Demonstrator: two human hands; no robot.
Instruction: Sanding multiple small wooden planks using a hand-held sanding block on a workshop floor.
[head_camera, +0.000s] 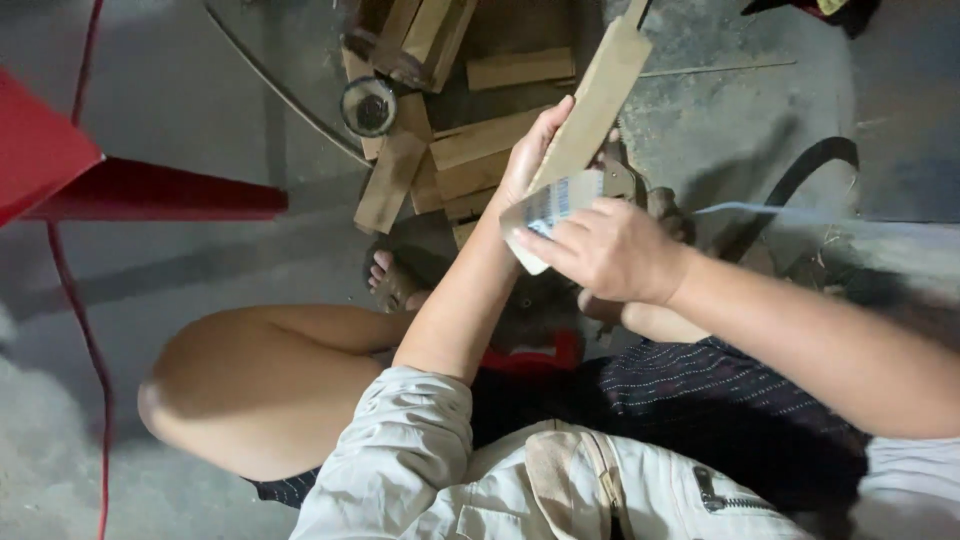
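I see left hand gripping a flat wooden slat, tilted upward | right hand closed on folded sandpaper sheet pressed to slat's lower end | wood offcuts piled on concrete floor beneath, round tin beside.

One labelled item is visible: a small folded white sheet with a printed backing of dark blue bars and markings. It sits between the two hands, gripped by the right hand from below and pressed against the long flat pale wooden strip held by the left hand. Its lower corner projects beneath the right-hand fingers. No packages, signs or screens are visible.
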